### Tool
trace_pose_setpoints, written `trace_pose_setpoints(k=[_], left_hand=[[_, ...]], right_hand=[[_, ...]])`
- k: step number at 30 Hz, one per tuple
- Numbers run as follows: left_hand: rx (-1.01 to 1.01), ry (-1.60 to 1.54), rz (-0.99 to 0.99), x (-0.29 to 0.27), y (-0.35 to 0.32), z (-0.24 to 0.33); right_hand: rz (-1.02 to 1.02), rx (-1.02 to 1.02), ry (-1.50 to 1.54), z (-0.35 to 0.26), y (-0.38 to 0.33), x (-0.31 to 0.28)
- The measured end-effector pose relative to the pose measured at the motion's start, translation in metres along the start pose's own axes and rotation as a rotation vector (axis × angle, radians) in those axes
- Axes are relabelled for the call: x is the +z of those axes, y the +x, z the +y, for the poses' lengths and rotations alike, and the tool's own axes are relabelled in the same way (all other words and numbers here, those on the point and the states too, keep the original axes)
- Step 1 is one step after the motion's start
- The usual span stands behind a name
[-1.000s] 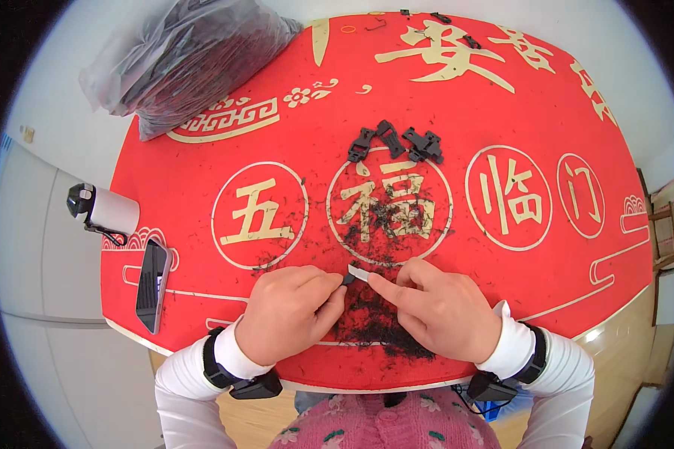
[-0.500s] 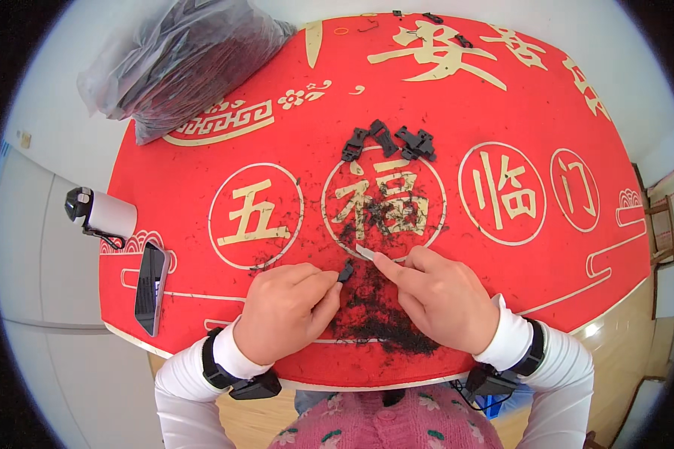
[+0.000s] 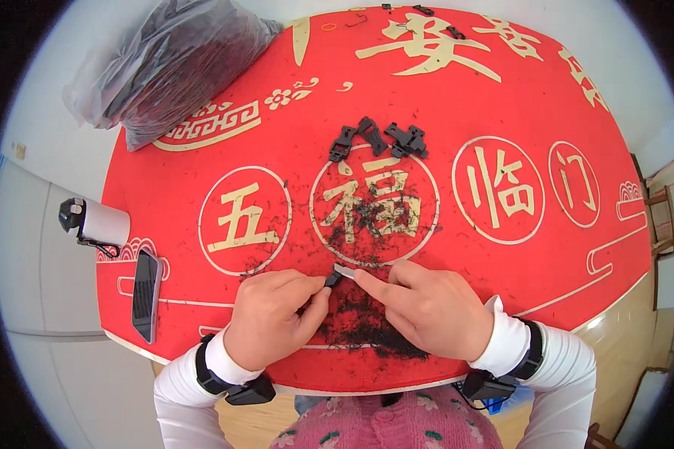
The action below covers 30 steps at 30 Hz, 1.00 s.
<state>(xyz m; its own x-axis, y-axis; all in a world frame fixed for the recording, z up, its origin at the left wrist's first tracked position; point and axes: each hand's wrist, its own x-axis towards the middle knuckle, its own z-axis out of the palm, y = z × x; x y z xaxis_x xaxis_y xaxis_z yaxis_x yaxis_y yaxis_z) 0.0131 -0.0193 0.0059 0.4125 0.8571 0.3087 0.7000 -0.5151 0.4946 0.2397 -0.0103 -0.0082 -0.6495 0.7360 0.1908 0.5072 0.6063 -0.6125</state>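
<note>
My left hand [image 3: 277, 314] is closed, thumb and fingertips pinching a small black plastic buckle part [image 3: 333, 279]. My right hand [image 3: 434, 310] grips a small knife blade [image 3: 344, 271], its forefinger stretched along the back. The blade's tip meets the upper edge of the buckle part; much of the part is hidden by my left fingers. Below and between both hands, black plastic shavings [image 3: 363, 314] cover the red tabletop. Past my hands lie several black plastic buckles [image 3: 371, 133] in a small cluster.
The red table [image 3: 172, 314] has gold lettering. A large plastic bag of dark items [image 3: 180, 67] sits at the far left. At the left edge lie a white-and-black bottle [image 3: 105, 224] and a phone [image 3: 147, 295]. More small black pieces [image 3: 424, 10] lie at the far edge.
The blade in my right hand has moved left and slightly down, from apart onto the buckle part. My left hand keeps its pinch and has shifted slightly left and down.
</note>
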Motion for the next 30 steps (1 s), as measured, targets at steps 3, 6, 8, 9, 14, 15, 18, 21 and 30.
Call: trace_pose_setpoints(k=[3,6,8,9,14,15,18,21,30], left_hand=[[-0.007,-0.008,0.003,0.0004,0.0005,0.0001],[0.016,0.006,0.006,0.0007,0.0009,-0.0006],[0.013,0.000,0.001,0.0009,0.0002,-0.0004],[0.010,-0.006,-0.001,0.0011,-0.0003,-0.0002],[0.001,-0.016,-0.004,0.0022,-0.0011,-0.0008],[0.002,-0.017,-0.007,0.0019,-0.0009,-0.0004],[-0.031,-0.019,-0.025,-0.0002,0.0004,0.0019],[-0.024,-0.022,-0.028,0.0006,-0.0010,-0.0008],[-0.012,-0.015,-0.021,0.0010,-0.0009,-0.0005]], right_hand=[[0.005,0.001,0.001,-0.0004,-0.0006,0.0013],[-0.006,0.035,-0.066,-0.0008,-0.0013,0.0034],[0.000,0.032,-0.056,0.0002,-0.0014,0.0041],[0.004,0.028,-0.048,0.0012,-0.0011,0.0043],[0.049,0.009,0.079,0.0056,-0.0008,0.0040],[0.050,0.012,0.079,0.0060,-0.0011,0.0047],[0.073,-0.016,0.131,0.0064,-0.0009,0.0071],[0.060,-0.013,0.131,0.0043,-0.0007,0.0046],[0.006,0.008,0.074,0.0033,-0.0009,0.0057]])
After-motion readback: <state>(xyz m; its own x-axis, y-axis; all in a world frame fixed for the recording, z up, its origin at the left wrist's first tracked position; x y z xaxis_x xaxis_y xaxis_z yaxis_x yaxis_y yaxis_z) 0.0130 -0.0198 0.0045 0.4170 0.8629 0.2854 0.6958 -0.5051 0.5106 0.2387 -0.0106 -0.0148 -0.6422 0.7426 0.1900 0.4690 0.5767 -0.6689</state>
